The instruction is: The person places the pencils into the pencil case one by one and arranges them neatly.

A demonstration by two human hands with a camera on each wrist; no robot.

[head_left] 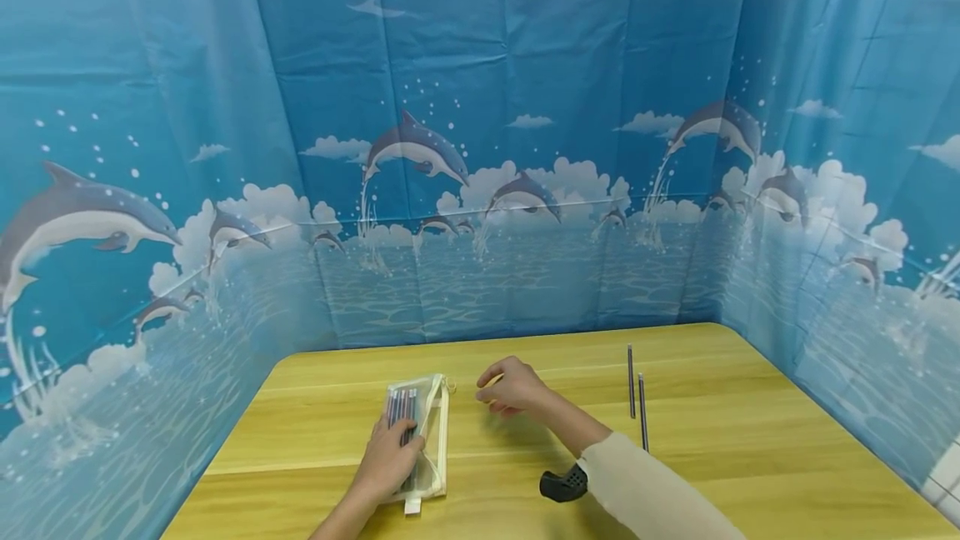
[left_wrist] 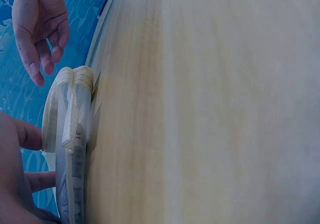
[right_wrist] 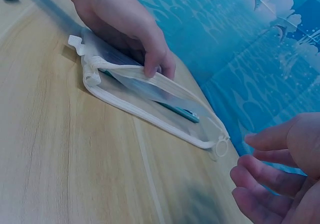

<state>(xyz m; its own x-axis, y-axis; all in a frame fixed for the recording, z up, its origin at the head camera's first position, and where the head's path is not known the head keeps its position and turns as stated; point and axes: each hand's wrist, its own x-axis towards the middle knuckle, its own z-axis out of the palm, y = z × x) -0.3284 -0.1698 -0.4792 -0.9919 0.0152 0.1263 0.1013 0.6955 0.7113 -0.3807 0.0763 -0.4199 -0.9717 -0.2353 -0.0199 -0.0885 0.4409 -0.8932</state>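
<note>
A translucent zip pencil pouch (head_left: pixel 439 452) with white edging lies on the wooden table, several dark pencils (head_left: pixel 402 405) inside it. Its zipper side gapes, and a green pencil (right_wrist: pixel 181 113) shows within in the right wrist view. My left hand (head_left: pixel 392 450) lies over the pouch and grips it, fingers and thumb bent onto its upper side. To the right of the pouch, above the table, hovers my right hand (head_left: pixel 513 386), fingers loosely bent and holding nothing. Beside the pouch's far end it faces the zipper's ring pull (right_wrist: pixel 220 147).
Two dark pencils (head_left: pixel 632 382) lie lengthwise on the right part of the table (head_left: pixel 750 440). By my right wrist is a black perforated piece (head_left: pixel 564 485). A blue dolphin-print curtain (head_left: pixel 480 273) hangs behind and along the sides of the table.
</note>
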